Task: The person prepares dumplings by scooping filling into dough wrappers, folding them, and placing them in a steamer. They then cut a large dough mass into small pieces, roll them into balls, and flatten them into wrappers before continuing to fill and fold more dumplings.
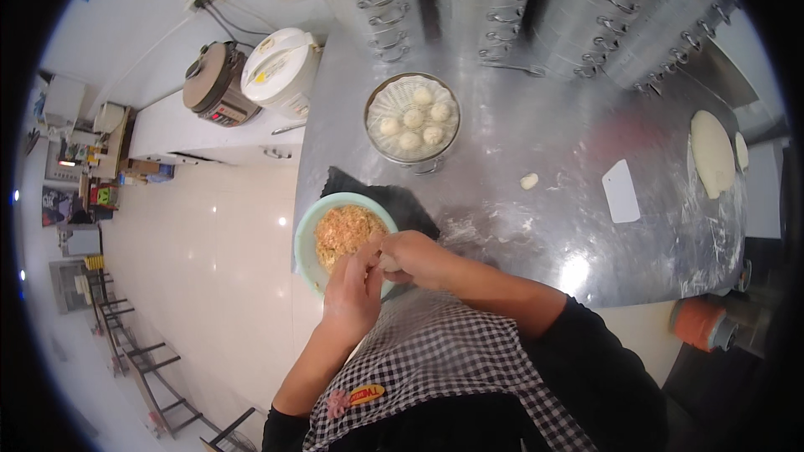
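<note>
My left hand (355, 292) and my right hand (418, 257) meet over the near rim of a pale green bowl (303, 253). Between them they hold a piece of dough (388, 262), mostly covered by my fingers; whether it is sealed cannot be told. Minced filling (345, 232) of an orange-brown colour fills much of the bowl. Beyond the bowl stands a round metal steamer tray (369, 133) lined with a white mesh mat, bearing several round white buns (412, 118). A small lump of dough (529, 181) lies on the steel table to the right.
Tall stacks of metal steamers (483, 6) line the back of the steel table (502, 119). A white dough scraper (621, 192) and a large dough slab (712, 152) lie at the right. A dark cloth (402, 198) touches the bowl. Two electric cookers, one brown (217, 85) and one white (281, 72), stand on the left counter.
</note>
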Demonstrator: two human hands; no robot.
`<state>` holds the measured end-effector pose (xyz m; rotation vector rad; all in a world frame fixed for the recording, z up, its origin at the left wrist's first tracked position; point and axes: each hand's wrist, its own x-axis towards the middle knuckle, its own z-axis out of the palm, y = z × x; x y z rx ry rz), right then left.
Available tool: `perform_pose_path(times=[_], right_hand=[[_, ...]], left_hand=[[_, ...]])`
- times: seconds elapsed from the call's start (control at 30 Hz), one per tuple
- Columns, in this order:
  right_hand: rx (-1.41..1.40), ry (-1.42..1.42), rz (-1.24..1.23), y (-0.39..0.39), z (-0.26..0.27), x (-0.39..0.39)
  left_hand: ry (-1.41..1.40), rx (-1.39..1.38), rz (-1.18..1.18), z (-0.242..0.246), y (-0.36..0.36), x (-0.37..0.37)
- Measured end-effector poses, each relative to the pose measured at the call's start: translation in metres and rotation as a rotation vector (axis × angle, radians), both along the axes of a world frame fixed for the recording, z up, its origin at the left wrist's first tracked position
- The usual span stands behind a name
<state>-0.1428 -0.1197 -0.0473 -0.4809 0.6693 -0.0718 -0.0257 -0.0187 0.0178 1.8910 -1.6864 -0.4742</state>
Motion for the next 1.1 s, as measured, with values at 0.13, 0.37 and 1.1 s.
perform_pose_path(times=[0.13, 0.37, 1.1], right_hand=[[-0.047, -0.095, 0.006, -0.003, -0.002, -0.008], [0.169, -0.070, -0.006, -0.008, -0.026, -0.019], [-1.078, 0.840, -0.075, -0.106, -0.108, -0.212]], left_hand=[[-0.055, -0.007, -0.076, -0.007, -0.003, -0.005], [-0.149, -0.109, -0.227, -0.011, -0.024, -0.012], [-0.040, 0.016, -0.002, -0.131, -0.311, 0.060]])
